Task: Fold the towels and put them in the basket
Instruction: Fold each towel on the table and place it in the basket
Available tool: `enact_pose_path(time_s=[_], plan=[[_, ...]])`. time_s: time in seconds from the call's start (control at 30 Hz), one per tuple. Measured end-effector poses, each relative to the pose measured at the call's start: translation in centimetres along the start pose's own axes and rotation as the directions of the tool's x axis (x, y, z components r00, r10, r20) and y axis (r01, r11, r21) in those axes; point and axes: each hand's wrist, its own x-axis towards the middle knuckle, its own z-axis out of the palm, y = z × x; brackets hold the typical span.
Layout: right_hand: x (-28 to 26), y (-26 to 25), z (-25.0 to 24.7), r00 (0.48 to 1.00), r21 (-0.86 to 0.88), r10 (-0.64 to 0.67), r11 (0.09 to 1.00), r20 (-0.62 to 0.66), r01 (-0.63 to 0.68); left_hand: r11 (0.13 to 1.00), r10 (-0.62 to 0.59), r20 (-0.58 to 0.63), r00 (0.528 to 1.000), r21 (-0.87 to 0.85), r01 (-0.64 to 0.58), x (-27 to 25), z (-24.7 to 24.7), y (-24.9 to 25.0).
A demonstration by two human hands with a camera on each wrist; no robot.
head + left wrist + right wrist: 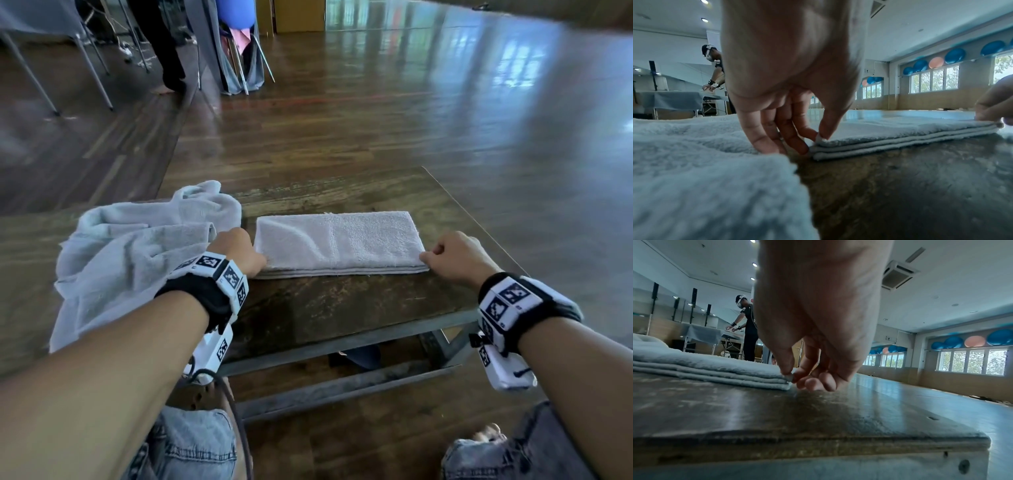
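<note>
Worn dark wooden table (325,308), folded grey towel (337,241) lying flat, crumpled towels (137,253) heaped at its left

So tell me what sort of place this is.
Probably a gym or exercise studio: blue and pink exercise balls shelved above the windows, a wide polished wooden floor, and a wall mirror.

Black wrist straps (202,301) carrying white marker-printed camera blocks (507,371), bare forearms, faded denim jeans (191,445).

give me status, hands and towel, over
Left hand and right hand each pinch a near corner of the folded towel, flat on table. Unfolded towels heaped left. No basket in view.
</note>
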Motion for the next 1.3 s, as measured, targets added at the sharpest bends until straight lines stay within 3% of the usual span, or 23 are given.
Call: enact_pose_path(time_s=[0.17,0.27,0.33,0.4,0.47,0.53,0.67,0.77,0.87,1.03,1.3], plan=[[-0.8,-1.0,-1.1,0.995,0.058,0.085,0.995,-0.056,-0.082,0.992,-0.055,-0.063,0.997,-0.114,0.047,-0.6,-1.0,-0.5],[-2.1,-1.8,-0.6,0.997,-0.109,0.056,0.992,-0.058,-0.062,0.998,-0.030,-0.054,0.998,-0.060,0.027,-1.3,-0.8,-0.4],[-2.6,-2.3,0.2,0.994,-0.192,-0.052,0.981,-0.096,0.033,0.991,0.076,-0.123,0.989,-0.096,-0.088,-1.7,-0.2,0.0],[-2.9,-3.1,1.0,0.968,-0.152,-0.245,0.960,-0.046,0.236,0.955,0.265,-0.142,0.954,-0.100,-0.281,-2.0,0.6,0.7],[-3.5,-4.1,1.9,0.908,-0.159,-0.405,0.895,0.105,0.417,0.912,0.408,-0.030,0.912,-0.035,-0.409,-2.6,1.4,1.4],[-4.0,-4.8,2.8,0.881,-0.227,-0.426,0.855,0.204,0.466,0.905,0.422,0.041,0.906,0.047,-0.423,-3.2,2.2,2.0],[-5.2,-6.1,3.4,0.894,-0.278,-0.427,0.850,0.136,0.448,0.913,0.406,-0.163,0.899,0.108,-0.393,-4.3,2.7,3.0],[-5.8,-7.3,4.7,0.827,-0.280,-0.562,0.793,0.006,0.541,0.879,0.462,-0.294,0.837,0.025,-0.476,-4.6,3.1,4.2],[-5.8,-8.3,6.0,0.792,-0.143,-0.610,0.785,-0.006,0.603,0.848,0.521,-0.174,0.836,-0.006,-0.530,-4.4,4.5,5.6],[-4.8,-7.6,8.0,0.832,-0.183,-0.523,0.813,0.188,0.552,0.866,0.493,0.013,0.870,-0.099,-0.490,-3.9,7.7,6.0],[-3.2,-5.0,8.6,0.855,-0.223,-0.446,0.834,0.267,0.505,0.880,0.475,0.026,0.880,-0.003,-0.475,-3.5,8.5,5.0]])
